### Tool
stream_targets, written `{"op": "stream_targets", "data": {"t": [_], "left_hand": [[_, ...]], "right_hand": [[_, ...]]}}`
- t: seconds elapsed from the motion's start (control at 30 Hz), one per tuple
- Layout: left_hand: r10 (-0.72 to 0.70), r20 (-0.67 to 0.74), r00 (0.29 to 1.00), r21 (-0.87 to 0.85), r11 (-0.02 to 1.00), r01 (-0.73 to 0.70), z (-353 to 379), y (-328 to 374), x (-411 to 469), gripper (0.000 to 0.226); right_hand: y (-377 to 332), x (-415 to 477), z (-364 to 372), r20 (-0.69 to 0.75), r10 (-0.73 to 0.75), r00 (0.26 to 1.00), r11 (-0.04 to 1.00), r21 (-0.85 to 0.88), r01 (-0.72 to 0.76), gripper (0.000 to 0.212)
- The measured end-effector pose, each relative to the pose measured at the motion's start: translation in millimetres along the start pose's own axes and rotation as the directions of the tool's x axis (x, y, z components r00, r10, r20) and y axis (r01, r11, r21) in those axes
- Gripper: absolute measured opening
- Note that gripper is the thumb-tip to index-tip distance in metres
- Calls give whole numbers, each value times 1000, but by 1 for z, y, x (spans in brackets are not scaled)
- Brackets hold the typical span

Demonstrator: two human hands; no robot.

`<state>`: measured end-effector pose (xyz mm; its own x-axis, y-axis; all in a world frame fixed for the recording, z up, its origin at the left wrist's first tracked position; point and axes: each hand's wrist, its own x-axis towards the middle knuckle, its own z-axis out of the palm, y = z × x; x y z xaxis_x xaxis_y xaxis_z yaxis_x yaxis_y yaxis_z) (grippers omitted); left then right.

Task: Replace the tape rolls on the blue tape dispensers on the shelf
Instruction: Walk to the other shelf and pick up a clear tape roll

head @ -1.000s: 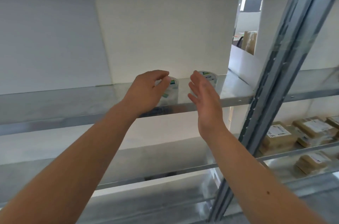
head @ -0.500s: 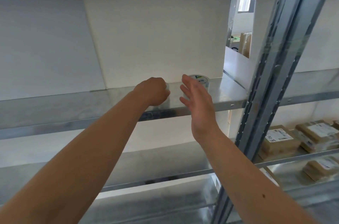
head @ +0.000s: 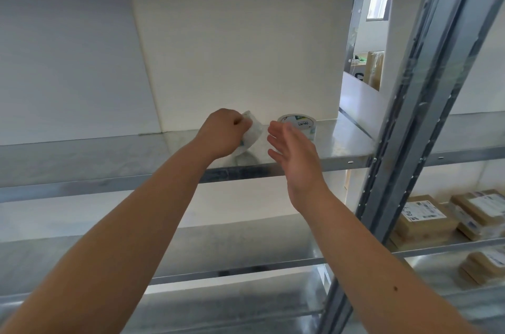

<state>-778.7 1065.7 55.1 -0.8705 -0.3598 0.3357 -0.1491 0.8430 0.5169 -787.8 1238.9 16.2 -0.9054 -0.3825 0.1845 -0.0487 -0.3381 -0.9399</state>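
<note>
the left hand [head: 222, 132] is curled tight around a clear tape roll [head: 250, 133], tipping it up on edge near the front lip of the upper metal shelf [head: 109, 161]; the roll shows past the knuckles toward 3 o'clock, and its round face seems to turn to the right, though blur makes the exact tilt hard to tell. a second tape roll [head: 298, 123] lies flat on the same shelf, label up, hole axis vertical, further back toward the white wall.

the right hand [head: 296, 158] is open, fingers straight and slightly spread, holding nothing. the flat roll sits just beyond its fingertips [head: 281, 132], toward 12 o'clock to 1 o'clock from them, partly hidden by them; touching or not cannot be told. this hand is clearly the nearer one to that roll, so a short forward reach with the fingers closing over the rim looks like the move that counts.

no blue dispenser shows in view. brown parcels [head: 426, 220] sit on a lower shelf at about 4 o'clock, well apart from both hands.
</note>
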Motion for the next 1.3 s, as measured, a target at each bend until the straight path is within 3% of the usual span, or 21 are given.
{"op": "stream_targets", "data": {"t": [0.07,0.13,0.27,0.37,0.5,0.63,0.8,1.13,1.3], "left_hand": [[-94,-39,995,-295,952,78,-3,5,-7,41],[-147,-32,989,-550,829,106,-4,9,-18,41],[-124,107,986,-825,542,158,1,11,-38,34],[-112,144,983,-873,454,179,1,7,-52,29],[-144,122,982,-876,449,175,-7,-5,-69,30],[-251,114,961,-889,407,212,-19,-11,-91,37],[-460,102,882,-900,334,279,-45,-28,-123,54],[-633,-62,771,-936,305,175,-139,-108,-229,68],[-738,-108,666,-950,275,151,-196,-149,-299,79]], "right_hand": [[-2,4,2,-18,23,1000,1000,13,-23,24],[-6,7,4,-11,29,1000,999,34,-29,27],[-15,12,10,31,73,997,993,86,-76,38],[-19,11,12,51,131,990,987,85,-135,46],[-18,9,19,195,203,959,972,78,-222,57],[-7,6,35,286,260,922,957,52,-286,65],[13,-7,70,358,289,888,944,45,-326,68],[33,-70,199,646,342,682,898,-11,-440,67],[46,-125,280,752,355,555,878,-65,-473,70]]}}
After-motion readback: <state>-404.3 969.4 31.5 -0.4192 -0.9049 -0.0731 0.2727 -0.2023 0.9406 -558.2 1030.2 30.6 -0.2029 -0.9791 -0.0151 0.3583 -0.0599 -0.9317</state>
